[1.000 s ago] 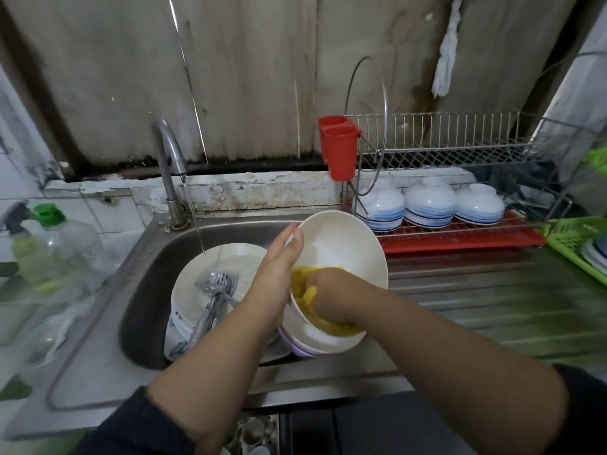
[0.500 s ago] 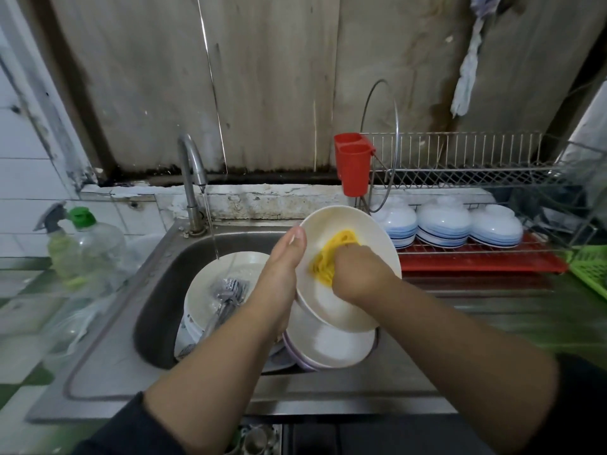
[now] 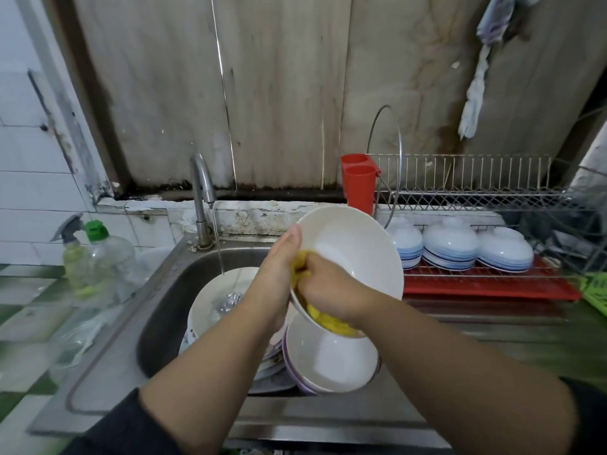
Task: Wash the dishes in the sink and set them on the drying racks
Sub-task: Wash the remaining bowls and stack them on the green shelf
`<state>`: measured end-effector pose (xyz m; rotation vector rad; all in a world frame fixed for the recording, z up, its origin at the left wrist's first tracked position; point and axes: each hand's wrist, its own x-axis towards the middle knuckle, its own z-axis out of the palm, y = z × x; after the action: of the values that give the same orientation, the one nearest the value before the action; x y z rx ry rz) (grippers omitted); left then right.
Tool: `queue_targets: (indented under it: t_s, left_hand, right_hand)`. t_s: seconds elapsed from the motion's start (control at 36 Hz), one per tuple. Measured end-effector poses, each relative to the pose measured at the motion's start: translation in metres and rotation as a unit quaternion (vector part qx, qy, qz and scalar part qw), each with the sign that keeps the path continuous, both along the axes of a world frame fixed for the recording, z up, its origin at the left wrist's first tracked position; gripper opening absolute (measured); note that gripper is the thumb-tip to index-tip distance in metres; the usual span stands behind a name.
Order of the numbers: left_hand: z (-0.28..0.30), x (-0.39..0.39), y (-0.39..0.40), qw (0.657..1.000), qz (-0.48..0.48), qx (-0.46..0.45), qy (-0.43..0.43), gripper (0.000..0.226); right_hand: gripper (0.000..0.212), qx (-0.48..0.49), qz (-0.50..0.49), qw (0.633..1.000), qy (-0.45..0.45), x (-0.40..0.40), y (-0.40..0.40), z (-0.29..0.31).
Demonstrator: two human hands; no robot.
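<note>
My left hand point(image 3: 279, 267) grips the left rim of a cream bowl point(image 3: 358, 251), tilted on edge above the steel sink point(image 3: 164, 297). My right hand point(image 3: 328, 290) holds a yellow sponge point(image 3: 328, 321) against the bowl's lower inside and rim. Under it in the sink sit a cream and purple bowl point(image 3: 331, 362) and a white plate point(image 3: 210, 307) carrying cutlery point(image 3: 228, 300). More plates lie stacked beneath. Water runs from the tap point(image 3: 202, 185) onto the plate.
At the right stands a wire drying rack point(image 3: 476, 192) with three upturned blue-striped bowls point(image 3: 450, 246) over a red tray point(image 3: 492, 287) and a red cutlery cup point(image 3: 359, 182). A spray bottle point(image 3: 70, 254) and soap bottle point(image 3: 105, 254) stand left. A green basket point(image 3: 596, 292) is at far right.
My right hand slid the sponge from the bowl's middle down to its lower rim. The view has tilted upward a little; my left hand keeps its grip.
</note>
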<state>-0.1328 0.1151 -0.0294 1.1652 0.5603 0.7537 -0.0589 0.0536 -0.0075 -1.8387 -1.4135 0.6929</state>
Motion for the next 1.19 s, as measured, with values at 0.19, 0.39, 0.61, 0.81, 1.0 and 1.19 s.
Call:
queue_targets:
  t_s: [0.19, 0.39, 0.61, 0.81, 1.0, 1.19]
  left_hand:
    - [0.0, 0.003, 0.01, 0.998, 0.048, 0.052, -0.003, 0.077]
    - [0.018, 0.001, 0.023, 0.995, 0.022, 0.1, 0.003, 0.089]
    - [0.039, -0.004, 0.027, 0.996, -0.041, 0.065, 0.035, 0.043]
    - [0.012, 0.017, -0.011, 0.997, 0.051, 0.031, -0.04, 0.078]
    - [0.029, -0.002, 0.022, 1.0, -0.021, 0.002, -0.004, 0.05]
    - [0.018, 0.017, -0.03, 0.999, 0.045, 0.027, -0.007, 0.078]
  right_hand:
    - [0.04, -0.268, 0.078, 0.784, -0.554, 0.04, -0.013, 0.016]
    - [0.092, -0.324, 0.228, 0.779, -0.486, 0.075, -0.032, 0.041]
    - [0.065, 0.005, 0.15, 0.697, -0.701, 0.098, -0.033, 0.016]
    - [0.042, -0.005, 0.063, 0.928, -0.367, 0.027, -0.019, -0.009]
    - [0.05, -0.045, 0.197, 0.76, -0.618, 0.077, -0.028, 0.013]
    - [0.025, 0.009, 0.071, 0.955, -0.288, 0.036, -0.022, 0.002]
